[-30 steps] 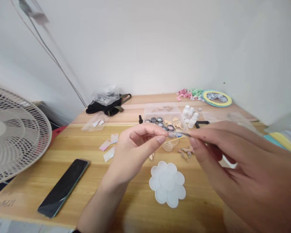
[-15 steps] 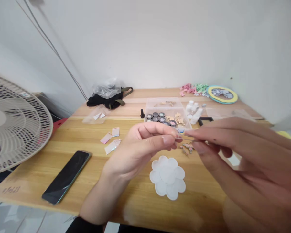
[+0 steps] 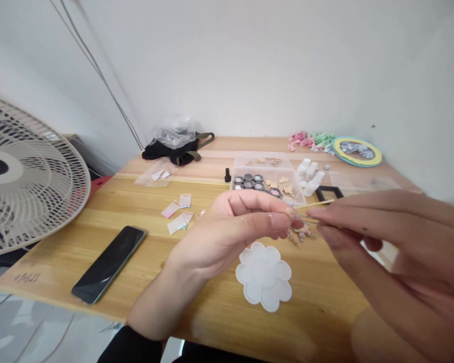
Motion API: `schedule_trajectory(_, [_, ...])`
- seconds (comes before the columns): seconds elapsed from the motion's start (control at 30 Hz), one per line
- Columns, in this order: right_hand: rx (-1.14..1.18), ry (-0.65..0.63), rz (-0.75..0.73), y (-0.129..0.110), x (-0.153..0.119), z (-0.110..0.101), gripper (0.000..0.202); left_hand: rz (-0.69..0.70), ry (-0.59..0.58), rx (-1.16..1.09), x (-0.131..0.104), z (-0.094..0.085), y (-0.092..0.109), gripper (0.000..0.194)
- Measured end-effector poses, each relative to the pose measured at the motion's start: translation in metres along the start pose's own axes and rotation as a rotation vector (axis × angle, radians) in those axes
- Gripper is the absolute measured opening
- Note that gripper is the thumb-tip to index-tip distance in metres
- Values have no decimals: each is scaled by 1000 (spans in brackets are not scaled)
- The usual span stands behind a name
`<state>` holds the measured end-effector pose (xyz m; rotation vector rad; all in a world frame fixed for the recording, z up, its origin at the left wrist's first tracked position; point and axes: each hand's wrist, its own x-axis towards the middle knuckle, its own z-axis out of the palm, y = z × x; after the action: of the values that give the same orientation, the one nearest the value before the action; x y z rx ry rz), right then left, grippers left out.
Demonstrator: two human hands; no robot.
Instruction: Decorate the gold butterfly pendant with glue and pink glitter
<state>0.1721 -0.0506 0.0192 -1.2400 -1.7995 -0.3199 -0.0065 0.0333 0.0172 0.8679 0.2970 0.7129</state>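
Note:
My left hand (image 3: pixel 234 227) is closed in a pinch on a tiny item between thumb and forefinger, too small to make out. My right hand (image 3: pixel 393 252) pinches a thin metal tool (image 3: pixel 307 219), perhaps tweezers, whose tip meets the left fingertips. A thin yellowish stick (image 3: pixel 316 204) shows just above the tool. Below the hands lies a white flower-shaped palette (image 3: pixel 264 272). Small colourful charms (image 3: pixel 304 232) rest on the table behind the fingertips, partly hidden.
A clear box (image 3: pixel 263 161) holds dark round pots and gold pieces. White bottles (image 3: pixel 310 174) and a black frame (image 3: pixel 329 193) are right of it. Small packets (image 3: pixel 179 222), a phone (image 3: pixel 109 264) and a fan (image 3: pixel 30 176) are leftward. A round yellow-rimmed tray (image 3: pixel 376 155) stands at the back right.
Both hands appear slightly farther right, and the right fingertips are a little farther from the left ones. The yellowish stick now shows more clearly. The camera view has shifted slightly.

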Motion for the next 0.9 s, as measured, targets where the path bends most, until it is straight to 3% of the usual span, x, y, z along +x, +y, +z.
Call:
schedule_trajectory(0.1, [-24, -45, 48, 2, -2, -1, 18, 8, -12, 0, 0, 1, 0, 5])
schedule_trajectory(0.53, [-47, -72, -112, 12, 5, -10, 18, 13, -11, 45, -1, -1, -2, 7])
schedule_trajectory(0.77, [-39, -30, 10, 7, 1, -5, 13, 0, -14, 65, -2, 0, -2, 7])
schedule_trajectory(0.9, [-58, -39, -28, 10, 2, -8, 17, -22, -46, 48, -3, 0, -4, 8])
